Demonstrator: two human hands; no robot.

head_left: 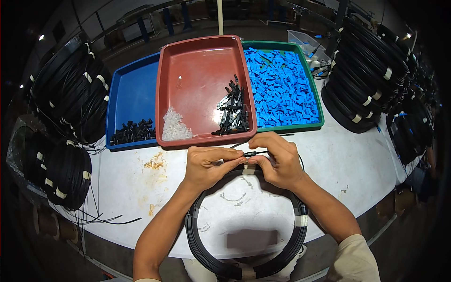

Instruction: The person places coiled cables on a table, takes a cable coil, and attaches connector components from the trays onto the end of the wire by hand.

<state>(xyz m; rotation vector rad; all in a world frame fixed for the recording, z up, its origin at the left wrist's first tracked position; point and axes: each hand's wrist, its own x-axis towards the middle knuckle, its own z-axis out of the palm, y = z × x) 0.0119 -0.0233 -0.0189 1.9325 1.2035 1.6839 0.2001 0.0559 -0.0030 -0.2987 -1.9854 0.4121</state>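
Note:
Above the far side of a coil of black cable [192, 225], both my hands meet at a small black cable connector [251, 154]. The thumb and forefinger of my left hand [209, 164] pinch its left end. My right hand [281, 160] closes on its right side, where a thin black cable runs out between the fingers. Pale tape bands wrap the coil, which lies at the table's near edge. Just beyond my hands stands a red tray [197, 61] with small whitish translucent pieces [175, 125] and a heap of black connector parts [233, 110].
A blue tray [134, 94] holding black parts [134, 131] is on the left, and a green tray [315, 101] full of blue clips [279, 89] on the right. Tall stacks of cable coils [70, 89] [369, 75] flank the white table [127, 188]. Loose cable ends [112, 219] stick out at left.

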